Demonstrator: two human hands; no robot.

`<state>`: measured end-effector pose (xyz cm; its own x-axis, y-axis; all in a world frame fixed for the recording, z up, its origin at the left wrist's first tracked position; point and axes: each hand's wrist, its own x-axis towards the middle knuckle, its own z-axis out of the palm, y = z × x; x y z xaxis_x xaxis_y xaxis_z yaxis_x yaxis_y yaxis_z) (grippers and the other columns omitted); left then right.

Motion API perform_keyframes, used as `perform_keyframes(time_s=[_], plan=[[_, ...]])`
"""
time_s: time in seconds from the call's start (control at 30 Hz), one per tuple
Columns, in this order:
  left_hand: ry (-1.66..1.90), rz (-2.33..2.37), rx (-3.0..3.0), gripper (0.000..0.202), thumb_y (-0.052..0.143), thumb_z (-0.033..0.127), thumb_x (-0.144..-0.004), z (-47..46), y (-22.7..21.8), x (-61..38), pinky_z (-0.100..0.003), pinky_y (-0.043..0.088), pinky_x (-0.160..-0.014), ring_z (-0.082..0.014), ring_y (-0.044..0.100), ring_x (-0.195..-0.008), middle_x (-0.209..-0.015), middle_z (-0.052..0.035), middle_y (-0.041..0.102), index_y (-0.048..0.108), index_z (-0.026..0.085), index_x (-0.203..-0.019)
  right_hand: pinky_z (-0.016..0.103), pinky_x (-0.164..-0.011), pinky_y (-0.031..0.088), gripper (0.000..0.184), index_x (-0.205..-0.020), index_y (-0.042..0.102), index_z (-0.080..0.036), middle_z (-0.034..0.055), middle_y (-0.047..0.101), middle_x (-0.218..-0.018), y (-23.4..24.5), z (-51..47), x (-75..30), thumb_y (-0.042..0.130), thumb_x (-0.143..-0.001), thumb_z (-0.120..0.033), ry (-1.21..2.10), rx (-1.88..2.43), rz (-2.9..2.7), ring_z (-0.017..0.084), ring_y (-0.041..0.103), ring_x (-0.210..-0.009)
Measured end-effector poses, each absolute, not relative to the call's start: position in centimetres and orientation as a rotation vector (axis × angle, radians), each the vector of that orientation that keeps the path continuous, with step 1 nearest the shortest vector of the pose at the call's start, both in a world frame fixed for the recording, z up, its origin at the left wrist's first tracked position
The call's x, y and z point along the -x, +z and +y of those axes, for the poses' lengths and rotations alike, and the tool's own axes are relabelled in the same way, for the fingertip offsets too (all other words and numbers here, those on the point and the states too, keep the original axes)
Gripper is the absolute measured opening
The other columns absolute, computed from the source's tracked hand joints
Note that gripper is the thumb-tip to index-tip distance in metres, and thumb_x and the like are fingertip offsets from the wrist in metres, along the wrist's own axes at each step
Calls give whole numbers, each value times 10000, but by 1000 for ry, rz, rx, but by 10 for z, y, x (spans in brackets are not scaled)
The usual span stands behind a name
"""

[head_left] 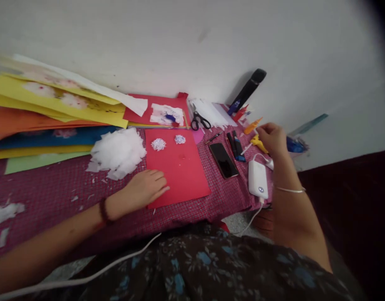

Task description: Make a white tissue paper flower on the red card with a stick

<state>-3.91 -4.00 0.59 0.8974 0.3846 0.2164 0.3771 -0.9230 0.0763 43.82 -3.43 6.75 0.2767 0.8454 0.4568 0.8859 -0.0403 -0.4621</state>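
Observation:
My left hand (147,187) lies flat, fingers stretched out, on the lower left corner of a red paper sheet (180,173). Two small white paper flowers (158,144) sit near the sheet's far edge. My right hand (270,139) is curled over a yellow glue gun (259,144) at the right, fingers wrapped round it. A white power bank (258,179) with a cable lies just below that hand. A black phone (224,160) rests between the red sheet and the power bank.
A heap of white paper scraps (119,152) lies left of the red sheet. Stacked coloured sheets (48,121) fill the far left. Black scissors (199,121), markers (235,146), a dark bottle (249,88) and another red card (161,109) sit by the wall. Checked cloth (54,188) covers the surface.

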Motion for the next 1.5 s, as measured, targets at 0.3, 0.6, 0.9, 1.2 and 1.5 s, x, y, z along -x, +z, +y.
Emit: perform_keyframes(time_s=[0.3, 0.6, 0.9, 1.2, 1.5], plan=[[387, 353, -2909, 274, 599, 335, -929, -59, -28, 12, -404, 403, -1013, -245, 533, -1163, -1248, -96, 633, 620, 163, -1141, 268, -645, 389, 123, -822, 680, -185, 45, 701, -762, 29, -35, -234, 575, -855, -240, 330, 1569, -2095, 158, 590, -663], [387, 325, -2934, 256, 581, 320, -938, -57, -30, 14, -397, 402, -1022, -247, 542, -1151, -1250, -83, 638, 612, 161, -1136, 262, -638, 436, 207, -821, 635, -181, 27, 666, -726, -29, -17, -227, 482, -891, -303, 432, 1485, -1803, 158, 593, -653], [418, 362, -2850, 225, 590, 297, -934, -56, -31, 16, -387, 397, -1016, -232, 539, -1142, -1239, -53, 642, 610, 173, -1121, 243, -569, 438, 240, -749, 589, -197, -9, 594, -620, -34, -10, -229, 449, -883, -339, 410, 1545, -1708, 141, 543, -568], [437, 361, -2858, 221, 599, 280, -926, -56, -33, 15, -381, 403, -1007, -230, 536, -1139, -1252, -54, 630, 611, 181, -1124, 326, -838, 460, 250, -1012, 678, -184, 99, 703, -997, 5, 38, -248, 490, -863, -254, 62, 1874, -1862, 230, 645, -928], [460, 318, -2910, 161, 573, 267, -934, -55, -36, 13, -359, 426, -976, -219, 555, -1104, -1170, -79, 645, 620, 168, -1053, 485, -1032, 369, 377, -1211, 611, -114, 236, 604, -1286, 2, 116, -228, 560, -854, -223, -75, 2175, -2058, 354, 551, -1205]])
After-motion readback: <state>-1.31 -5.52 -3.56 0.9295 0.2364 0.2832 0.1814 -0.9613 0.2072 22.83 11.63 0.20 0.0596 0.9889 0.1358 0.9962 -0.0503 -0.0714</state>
